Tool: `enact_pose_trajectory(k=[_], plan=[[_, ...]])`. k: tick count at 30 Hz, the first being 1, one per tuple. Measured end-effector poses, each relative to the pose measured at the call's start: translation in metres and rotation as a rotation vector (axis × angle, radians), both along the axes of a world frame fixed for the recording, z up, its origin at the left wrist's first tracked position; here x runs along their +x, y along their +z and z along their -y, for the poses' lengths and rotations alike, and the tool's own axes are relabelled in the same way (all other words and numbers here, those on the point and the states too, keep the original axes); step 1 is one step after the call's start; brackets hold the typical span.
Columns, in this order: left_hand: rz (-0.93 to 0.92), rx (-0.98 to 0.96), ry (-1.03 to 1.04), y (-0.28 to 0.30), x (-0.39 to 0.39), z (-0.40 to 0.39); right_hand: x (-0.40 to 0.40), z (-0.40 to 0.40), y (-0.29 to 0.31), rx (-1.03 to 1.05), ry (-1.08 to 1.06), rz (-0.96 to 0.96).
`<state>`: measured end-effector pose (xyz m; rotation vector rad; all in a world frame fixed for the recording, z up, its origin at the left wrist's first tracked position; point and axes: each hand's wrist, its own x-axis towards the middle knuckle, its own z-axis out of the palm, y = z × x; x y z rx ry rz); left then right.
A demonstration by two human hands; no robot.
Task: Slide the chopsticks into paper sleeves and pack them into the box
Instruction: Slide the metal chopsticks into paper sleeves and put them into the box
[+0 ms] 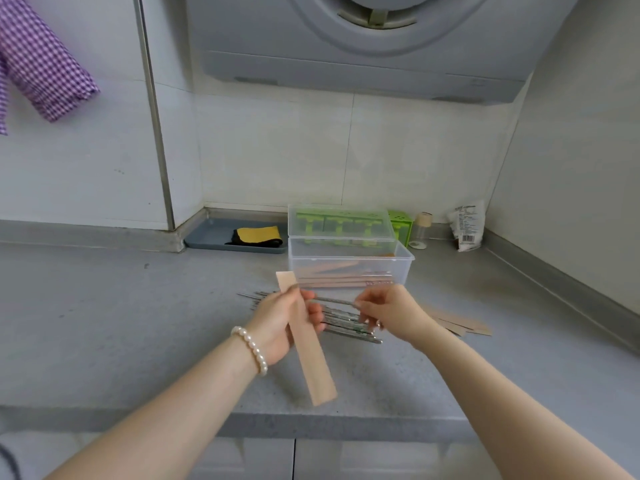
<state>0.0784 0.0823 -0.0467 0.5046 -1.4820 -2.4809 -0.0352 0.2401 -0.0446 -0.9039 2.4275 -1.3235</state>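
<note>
Left hand [277, 327] clamped round flat tan paper sleeve [306, 341], right hand [388, 315] pinching slim metal chopstick [334, 300].

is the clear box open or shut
Open. The clear box has its lid tipped up behind it, and sleeved chopsticks lie inside.

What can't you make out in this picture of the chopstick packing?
- Head view: the count of sleeved chopsticks in the clear box, blurred by its cloudy wall.
- The loose chopsticks on the counter, partly hidden by both hands.
- The print on the white packet, too small to read.
- Whether the chopstick in the right hand has entered the paper sleeve; the left hand covers that end.
</note>
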Motion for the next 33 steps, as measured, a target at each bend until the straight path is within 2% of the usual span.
enact_pose_trajectory(k=[3, 8, 15, 19, 23, 27, 29, 33], plan=[[0.095, -0.056, -0.061, -0.007, 0.008, 0.011, -0.025, -0.014, -0.013, 0.2, -0.088, -0.104], [0.142, -0.144, -0.168, -0.014, 0.015, 0.014, -0.023, -0.017, -0.032, 0.395, -0.036, -0.225], [0.13, -0.166, -0.184, -0.022, 0.025, 0.013, -0.019, -0.013, -0.04, 0.466, -0.036, -0.293], [0.107, -0.142, -0.146, -0.024, 0.027, 0.017, -0.018, -0.015, -0.046, 0.46, -0.045, -0.416], [0.095, -0.135, -0.141, -0.026, 0.029, 0.018, -0.016, -0.018, -0.052, 0.407, -0.039, -0.446], [0.107, -0.141, -0.173, -0.028, 0.032, 0.018, -0.015, -0.019, -0.05, 0.294, -0.086, -0.348], [0.115, -0.133, -0.181, -0.029, 0.033, 0.019, -0.011, -0.022, -0.043, 0.144, -0.111, -0.238], [0.124, -0.124, -0.166, -0.031, 0.033, 0.024, -0.004, -0.031, -0.028, -0.297, -0.181, 0.065]])
